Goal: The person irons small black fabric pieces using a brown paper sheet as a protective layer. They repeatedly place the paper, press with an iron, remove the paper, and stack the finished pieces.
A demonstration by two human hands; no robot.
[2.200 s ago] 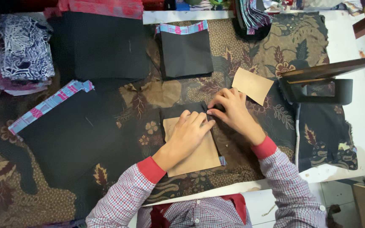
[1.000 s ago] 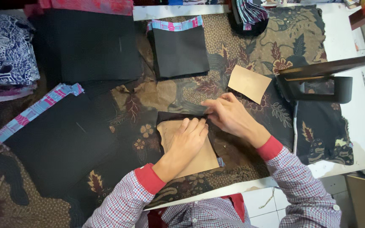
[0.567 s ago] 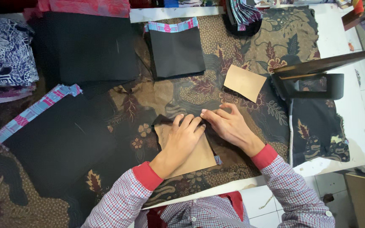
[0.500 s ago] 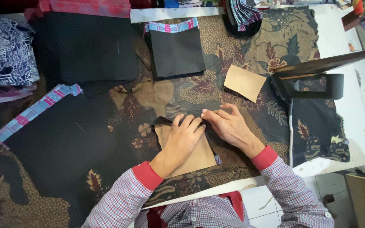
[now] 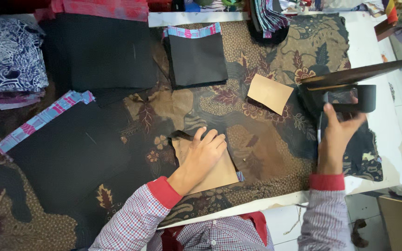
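- Brown card (image 5: 215, 174) is lying at lower centre of the frame on the batik cloth (image 5: 275, 153), with the left hand (image 5: 204, 155) pressing flat on it, fingers spread apart, gripping nothing.
- Right hand (image 5: 338, 135) is reaching to the right of the frame, its grip closing around the black iron (image 5: 350, 95).
- Smaller card (image 5: 270, 93) is lying between them, above centre.
- Black pocket piece (image 5: 196, 58) is resting at upper centre on the surface.

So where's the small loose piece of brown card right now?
In the head view, the small brown card lies on the patterned cloth, right of centre, between the black fabric square and the right hand, touching neither hand.
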